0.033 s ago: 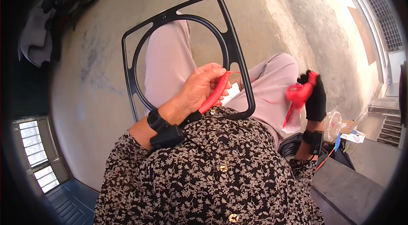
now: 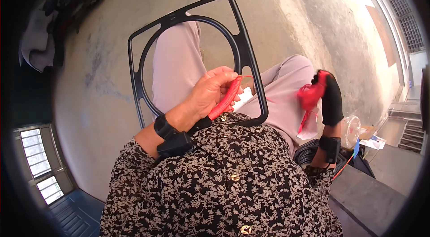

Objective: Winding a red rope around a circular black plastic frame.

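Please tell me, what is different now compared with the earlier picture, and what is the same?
Nothing visibly changed. The left hand still grips the part of the black frame wrapped in red cord, which rests on the lap. The gloved right hand still holds a bunch of red cord off to the side, at the same height.

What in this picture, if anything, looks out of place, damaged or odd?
Nothing looks damaged or spilled. The black frame lies across the lap, part of its edge wrapped in red cord under the left hand. The gloved right hand holds a red bundle.
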Motion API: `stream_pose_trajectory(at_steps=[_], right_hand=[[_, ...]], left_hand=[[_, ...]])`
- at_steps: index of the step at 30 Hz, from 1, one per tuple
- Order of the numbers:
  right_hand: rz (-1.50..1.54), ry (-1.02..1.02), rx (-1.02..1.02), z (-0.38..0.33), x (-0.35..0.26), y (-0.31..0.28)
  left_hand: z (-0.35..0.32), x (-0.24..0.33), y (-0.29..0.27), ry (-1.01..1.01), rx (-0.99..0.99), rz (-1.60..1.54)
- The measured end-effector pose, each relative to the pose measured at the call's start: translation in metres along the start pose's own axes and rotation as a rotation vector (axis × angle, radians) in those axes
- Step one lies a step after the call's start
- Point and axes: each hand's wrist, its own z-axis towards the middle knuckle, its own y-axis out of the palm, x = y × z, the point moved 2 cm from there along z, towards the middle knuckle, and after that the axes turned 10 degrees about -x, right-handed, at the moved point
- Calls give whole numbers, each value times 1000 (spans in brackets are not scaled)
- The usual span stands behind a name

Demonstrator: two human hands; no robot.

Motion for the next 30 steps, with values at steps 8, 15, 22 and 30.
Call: stream_pose_trajectory(at_steps=[8, 15, 22, 30], right_hand=[[-217, -236, -19, 61, 29, 139], [425, 205, -630, 51, 52, 203], [554, 497, -527, 28, 12, 203], [-75, 450, -539, -21, 12, 169]], left_hand=[[2, -8, 7, 1, -108, -54], [-1, -13, 6, -99, -137, -176], [2, -17, -6, -12, -102, -159], [4, -19, -10, 108, -82, -103]])
